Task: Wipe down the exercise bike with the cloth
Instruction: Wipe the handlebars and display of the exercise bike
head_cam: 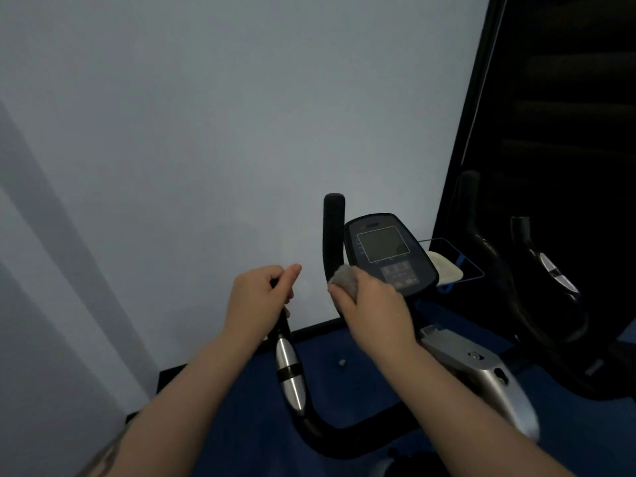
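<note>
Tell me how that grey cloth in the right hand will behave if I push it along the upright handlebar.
The grey cloth looks soft and floppy: it is bunched into a wad in the right hand, so it should probably wrap the upright handlebar. It seems light. Its fuzzy surface likely drags rather than slips on the matte grip.

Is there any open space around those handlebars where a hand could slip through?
Yes: the gap between the left hand and the right hand holding the cloth is bare, bordered below by the curved handlebar. It is crowded at right, around the console and silver frame.
</note>
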The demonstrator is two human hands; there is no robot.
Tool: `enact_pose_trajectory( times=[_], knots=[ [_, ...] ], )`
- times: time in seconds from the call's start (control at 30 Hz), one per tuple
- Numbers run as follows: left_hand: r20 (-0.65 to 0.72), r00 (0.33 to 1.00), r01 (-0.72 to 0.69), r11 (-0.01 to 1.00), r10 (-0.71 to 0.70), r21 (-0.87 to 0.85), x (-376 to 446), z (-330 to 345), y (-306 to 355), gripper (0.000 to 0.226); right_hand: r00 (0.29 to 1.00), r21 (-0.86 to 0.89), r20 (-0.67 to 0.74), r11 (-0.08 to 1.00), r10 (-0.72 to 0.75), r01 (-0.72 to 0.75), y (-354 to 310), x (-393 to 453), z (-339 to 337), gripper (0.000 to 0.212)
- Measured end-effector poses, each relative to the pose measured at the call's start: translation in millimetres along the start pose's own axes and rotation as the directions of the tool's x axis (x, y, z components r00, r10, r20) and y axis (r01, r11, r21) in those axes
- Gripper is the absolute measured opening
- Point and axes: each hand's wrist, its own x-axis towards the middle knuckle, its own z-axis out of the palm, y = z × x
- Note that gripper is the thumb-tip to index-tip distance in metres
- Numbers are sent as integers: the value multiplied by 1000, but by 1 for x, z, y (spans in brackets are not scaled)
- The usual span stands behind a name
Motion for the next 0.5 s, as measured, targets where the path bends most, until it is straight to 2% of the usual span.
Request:
enact_pose_trajectory(
  times=[0.17,0.23,0.33,0.5],
  knots=[
    [-86,992,-88,996,87,-6,3,4,-10,55,990,-176,130,984,63,-39,19,-7,-12,44],
    [-121,987,-108,994,105,-23,4,7,-12,56,993,-154,96,987,63,-48,13,10,-18,47],
    [-127,984,-129,991,124,-31,2,8,-13,56,996,-122,-59,989,72,-78,-11,32,-7,51],
    [-115,979,-173,985,170,-15,2,5,-14,56,1000,-310,17,951,9,-3,-13,4,7,40]
  ],
)
